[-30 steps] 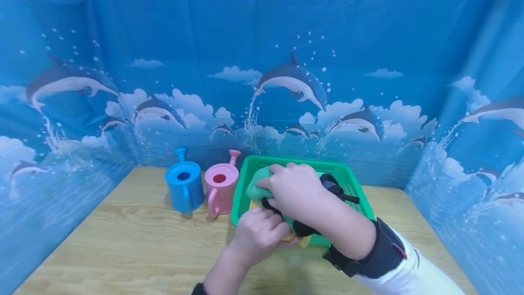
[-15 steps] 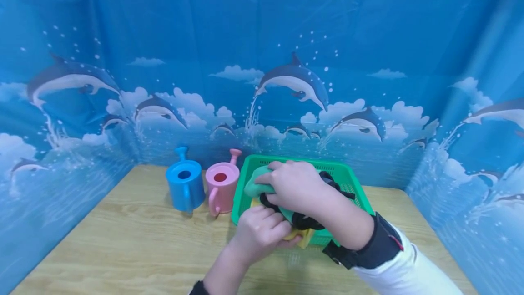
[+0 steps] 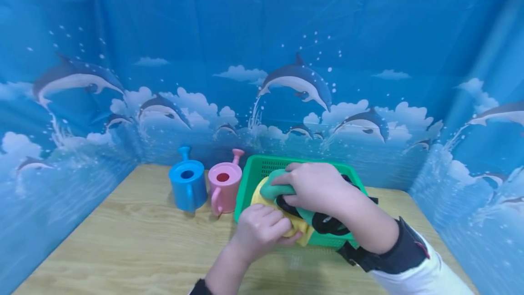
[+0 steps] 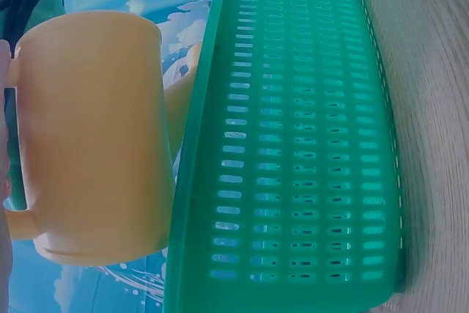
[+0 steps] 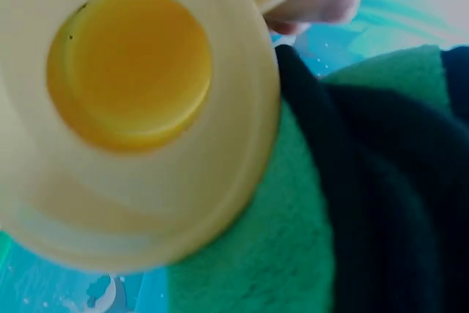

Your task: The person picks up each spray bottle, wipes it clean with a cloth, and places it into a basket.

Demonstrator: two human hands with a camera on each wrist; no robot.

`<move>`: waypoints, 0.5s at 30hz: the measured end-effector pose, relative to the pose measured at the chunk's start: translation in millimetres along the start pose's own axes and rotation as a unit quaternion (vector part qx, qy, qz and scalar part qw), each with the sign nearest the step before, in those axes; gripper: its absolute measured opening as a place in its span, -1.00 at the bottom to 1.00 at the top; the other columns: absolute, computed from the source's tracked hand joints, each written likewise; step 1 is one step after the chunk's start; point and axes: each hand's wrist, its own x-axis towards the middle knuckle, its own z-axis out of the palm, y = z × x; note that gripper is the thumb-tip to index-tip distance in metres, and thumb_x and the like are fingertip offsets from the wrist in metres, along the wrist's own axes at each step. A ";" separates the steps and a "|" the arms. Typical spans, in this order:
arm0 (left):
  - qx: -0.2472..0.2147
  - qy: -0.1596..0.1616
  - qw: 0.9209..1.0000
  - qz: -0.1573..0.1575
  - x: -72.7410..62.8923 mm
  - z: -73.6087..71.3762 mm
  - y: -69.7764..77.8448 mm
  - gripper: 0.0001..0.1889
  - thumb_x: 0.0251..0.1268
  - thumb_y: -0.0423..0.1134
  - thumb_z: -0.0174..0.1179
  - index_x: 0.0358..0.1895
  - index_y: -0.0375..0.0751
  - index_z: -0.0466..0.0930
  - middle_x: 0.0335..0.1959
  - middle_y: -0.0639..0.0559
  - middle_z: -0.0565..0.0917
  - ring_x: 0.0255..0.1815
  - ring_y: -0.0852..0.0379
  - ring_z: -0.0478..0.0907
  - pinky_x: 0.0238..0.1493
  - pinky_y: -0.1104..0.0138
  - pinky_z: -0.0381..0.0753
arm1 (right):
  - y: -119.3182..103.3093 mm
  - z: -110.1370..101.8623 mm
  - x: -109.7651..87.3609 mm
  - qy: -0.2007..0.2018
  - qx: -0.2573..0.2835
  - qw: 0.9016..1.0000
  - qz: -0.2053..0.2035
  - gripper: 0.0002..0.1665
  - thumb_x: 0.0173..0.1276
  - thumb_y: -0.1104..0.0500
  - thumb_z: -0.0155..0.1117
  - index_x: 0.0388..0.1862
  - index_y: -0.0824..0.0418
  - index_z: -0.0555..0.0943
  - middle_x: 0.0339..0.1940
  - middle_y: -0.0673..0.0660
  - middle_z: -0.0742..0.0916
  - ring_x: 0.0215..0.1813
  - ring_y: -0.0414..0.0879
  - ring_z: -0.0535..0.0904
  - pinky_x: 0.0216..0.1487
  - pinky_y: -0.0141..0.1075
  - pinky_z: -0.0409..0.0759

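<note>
My left hand (image 3: 262, 229) grips the handle of a yellow watering can (image 3: 259, 196), tilted above the front of the green basket. In the left wrist view the can's smooth body (image 4: 95, 137) lies beside the basket wall. Its round top opening faces the right wrist camera. My right hand (image 3: 317, 188) holds a bunched green cloth (image 3: 276, 185) against the can. Black bands or cords, whose kind I cannot tell, run over the cloth in the right wrist view. The right hand and cloth hide much of the can in the head view.
The green plastic basket (image 3: 250, 181) stands at the back of the wooden table (image 3: 123, 240). Left of it are a pink watering can (image 3: 226, 190) and a blue watering can (image 3: 188, 190), both upright. A blue dolphin-print curtain (image 3: 196, 58) encloses the back and sides.
My right hand and the cloth have shifted to the right, so more of the yellow watering can shows. The left hand keeps its grip. The head view has shifted slightly.
</note>
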 end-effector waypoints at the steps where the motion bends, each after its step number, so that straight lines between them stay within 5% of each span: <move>1: 0.004 0.000 1.000 0.002 -0.1 0.1 -0.8 -0.55 0.36 0.05 0.07 -0.72 0.02 0.32 -0.80 0.25 0.33 -0.79 0.34 0.26 -0.66 0.58 0.14 | 2.0 -1.1 -2.3 0.001 0.001 1.000 -0.002 -0.62 0.27 -0.01 0.35 0.09 -0.21 0.64 -0.02 -0.01 0.71 -0.48 -0.24 0.48 -0.65 -0.39 0.31; 15: 0.019 0.005 1.000 0.008 -0.1 -4.8 -9.1 -0.51 0.41 0.06 0.02 -0.73 0.01 0.29 -0.82 0.25 0.27 -0.82 0.33 0.18 -0.67 0.58 0.03 | 21.8 -6.8 -21.7 0.005 0.039 0.999 0.001 -0.65 0.24 0.03 0.36 0.03 -0.19 0.67 0.00 -0.03 0.71 -0.40 -0.25 0.53 -0.56 -0.40 0.36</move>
